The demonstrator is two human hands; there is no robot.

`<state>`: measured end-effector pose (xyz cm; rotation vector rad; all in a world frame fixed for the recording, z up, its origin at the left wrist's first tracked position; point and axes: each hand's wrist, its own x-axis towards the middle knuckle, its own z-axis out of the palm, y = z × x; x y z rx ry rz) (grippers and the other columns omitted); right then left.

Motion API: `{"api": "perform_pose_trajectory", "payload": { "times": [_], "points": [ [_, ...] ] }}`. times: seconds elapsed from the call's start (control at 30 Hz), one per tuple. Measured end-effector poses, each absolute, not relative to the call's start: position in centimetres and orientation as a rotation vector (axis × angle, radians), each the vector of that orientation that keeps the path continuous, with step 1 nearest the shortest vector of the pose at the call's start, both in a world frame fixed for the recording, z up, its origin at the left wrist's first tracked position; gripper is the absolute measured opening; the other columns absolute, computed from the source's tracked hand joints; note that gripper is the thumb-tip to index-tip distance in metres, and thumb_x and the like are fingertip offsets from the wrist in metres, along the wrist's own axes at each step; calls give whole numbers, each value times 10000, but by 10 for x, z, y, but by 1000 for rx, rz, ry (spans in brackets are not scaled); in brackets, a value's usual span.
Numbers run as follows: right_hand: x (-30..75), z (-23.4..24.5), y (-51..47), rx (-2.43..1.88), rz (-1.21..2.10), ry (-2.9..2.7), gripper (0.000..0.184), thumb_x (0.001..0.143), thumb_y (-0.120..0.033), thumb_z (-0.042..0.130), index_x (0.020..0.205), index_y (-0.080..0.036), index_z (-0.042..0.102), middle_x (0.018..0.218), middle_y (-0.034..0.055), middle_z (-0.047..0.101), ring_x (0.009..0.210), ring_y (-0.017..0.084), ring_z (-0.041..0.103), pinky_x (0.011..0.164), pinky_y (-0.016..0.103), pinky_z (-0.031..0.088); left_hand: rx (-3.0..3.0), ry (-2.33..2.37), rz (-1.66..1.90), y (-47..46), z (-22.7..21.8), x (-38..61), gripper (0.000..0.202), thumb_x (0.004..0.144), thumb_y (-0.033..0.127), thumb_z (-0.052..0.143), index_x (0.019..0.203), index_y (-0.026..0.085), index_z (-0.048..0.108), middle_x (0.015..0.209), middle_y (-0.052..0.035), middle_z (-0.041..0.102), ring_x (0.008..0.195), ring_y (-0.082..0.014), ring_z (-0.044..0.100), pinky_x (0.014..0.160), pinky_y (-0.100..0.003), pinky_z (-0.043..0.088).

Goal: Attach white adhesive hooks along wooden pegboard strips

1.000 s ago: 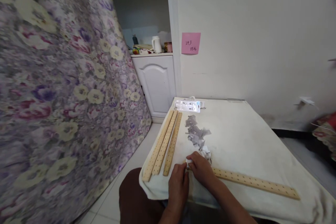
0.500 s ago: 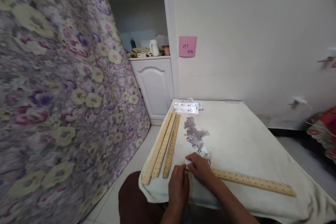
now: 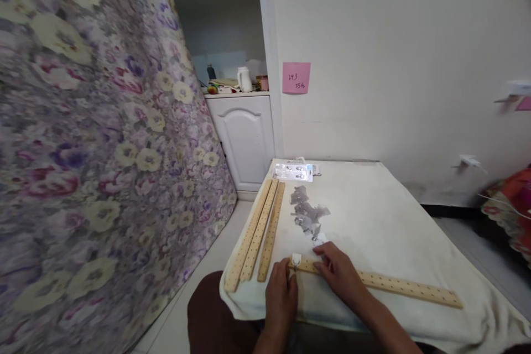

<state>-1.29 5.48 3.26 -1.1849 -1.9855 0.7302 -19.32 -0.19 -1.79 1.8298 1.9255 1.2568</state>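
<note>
A pale wooden strip [image 3: 406,286] with rows of small holes lies across the front of the cloth-covered table. Its left end is gripped by my left hand [image 3: 281,292], fingers and thumb closed about it. Close to those fingertips, a small white hook with a metal part [image 3: 296,259] sits on the strip. My right hand [image 3: 341,272] is over the strip to the right of the hook, thumb and fingers apart, with nothing seen in it. Beyond it, a whitish piece [image 3: 320,239] is partly hidden by the fingers.
More holed wooden strips [image 3: 271,232] lie along the table's left side. Several grey translucent scraps [image 3: 307,213] are strewn mid-table. A clear package [image 3: 292,171] rests at the far edge. A floral curtain [image 3: 124,149] hangs at left; the table [image 3: 373,215] meets the wall.
My right hand has moved right, away from the hook and my left hand, and its fingers have opened. The white hook now shows on the strip. My left hand has hardly moved.
</note>
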Motion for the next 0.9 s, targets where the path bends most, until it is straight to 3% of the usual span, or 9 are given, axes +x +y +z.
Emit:
{"api": "perform_pose_trajectory", "payload": {
  "times": [0.07, 0.27, 0.9],
  "points": [
    [18, 30, 51, -1273, 715, -1984, 198, 783, -252, 534, 965, -218, 602, 820, 25, 617, 727, 175, 578, 704, 307, 482, 1821, 1923, 1256, -2, -17, -193, 330, 821, 185, 448, 1142, 172, 525, 920, -57, 596, 852, -187, 589, 777, -329, 496],
    [90, 5, 50, -1399, 564, -2082, 268, 729, -310, 614, 977, -210, 641, 1066, 90, 626, 992, 248, 555, 880, 381, 438, 1782, 1935, 1252, -1, -15, -194, 307, 832, 196, 430, 1127, 177, 514, 866, -36, 576, 790, -179, 579, 738, -319, 486],
    [74, 14, 41, -1584, 661, -2020, 156, 755, -317, 573, 866, -244, 654, 920, 48, 606, 919, 226, 548, 803, 316, 413, 1733, 1983, 1294, -2, -14, -196, 305, 822, 252, 461, 1106, 168, 534, 858, -37, 599, 734, -172, 593, 710, -314, 497]
  ]
}}
